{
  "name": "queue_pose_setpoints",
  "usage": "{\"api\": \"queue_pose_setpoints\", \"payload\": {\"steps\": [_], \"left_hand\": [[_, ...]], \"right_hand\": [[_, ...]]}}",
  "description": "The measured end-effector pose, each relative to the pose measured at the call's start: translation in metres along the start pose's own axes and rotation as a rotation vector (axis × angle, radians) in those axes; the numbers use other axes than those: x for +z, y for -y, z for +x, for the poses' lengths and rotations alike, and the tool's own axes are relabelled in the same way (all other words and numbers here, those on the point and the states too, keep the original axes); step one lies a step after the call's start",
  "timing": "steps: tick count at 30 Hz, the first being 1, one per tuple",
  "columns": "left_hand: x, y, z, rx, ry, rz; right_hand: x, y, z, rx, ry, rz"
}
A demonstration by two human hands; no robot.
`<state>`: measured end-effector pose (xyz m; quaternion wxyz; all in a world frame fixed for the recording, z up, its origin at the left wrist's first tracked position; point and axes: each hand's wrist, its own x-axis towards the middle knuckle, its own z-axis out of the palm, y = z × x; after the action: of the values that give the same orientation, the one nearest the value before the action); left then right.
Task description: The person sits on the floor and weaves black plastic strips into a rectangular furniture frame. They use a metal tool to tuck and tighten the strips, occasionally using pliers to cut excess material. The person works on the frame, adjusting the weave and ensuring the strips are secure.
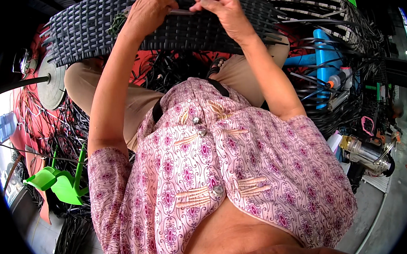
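A black woven panel of flat plastic strips [89,38] lies across my lap, with loose strip ends jutting from both sides. Over its far part, my left hand [150,11] is closed around a thin, pale, rod-like piece [181,12] that points toward the right. My right hand [221,8] has its thumb and fingers pinched together close to the far end of that piece. What the right fingertips grip is too small to make out. A small tangle of green strands [117,23] rests on the weave, left of my left wrist.
Loose black strips [161,68] cover the red surface around my legs. Bundled strips [332,14] lie at the far right, by a blue plastic piece [324,66]. A bright green plastic item [66,184] is at left; a clear container with metal parts [363,153] stands at right.
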<state>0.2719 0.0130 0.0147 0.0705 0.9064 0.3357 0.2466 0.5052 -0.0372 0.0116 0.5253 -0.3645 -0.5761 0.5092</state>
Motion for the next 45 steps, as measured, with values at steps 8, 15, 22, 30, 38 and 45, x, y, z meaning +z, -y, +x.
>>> {"api": "queue_pose_setpoints", "payload": {"steps": [8, 15, 22, 30, 38, 45], "left_hand": [[0.015, 0.019, -0.001, 0.049, -0.010, -0.059], [0.018, 0.000, 0.008, 0.057, -0.011, 0.016], [0.023, -0.011, 0.006, -0.006, -0.025, -0.021], [0.025, -0.013, -0.002, -0.014, -0.067, -0.026], [0.000, -0.016, -0.007, 0.002, -0.071, 0.055], [-0.009, -0.025, -0.016, -0.031, -0.052, 0.003]], "right_hand": [[-0.053, 0.034, -0.032, -0.094, -0.282, 0.349], [-0.033, 0.018, -0.042, 0.199, -0.251, -0.282], [-0.010, 0.013, -0.037, 0.123, -0.260, -0.894], [-0.003, 0.011, -0.034, 0.087, -0.263, -1.070], [0.005, 0.007, -0.017, 0.019, -0.125, -1.130], [0.001, 0.001, -0.011, -0.245, 0.036, -1.300]]}}
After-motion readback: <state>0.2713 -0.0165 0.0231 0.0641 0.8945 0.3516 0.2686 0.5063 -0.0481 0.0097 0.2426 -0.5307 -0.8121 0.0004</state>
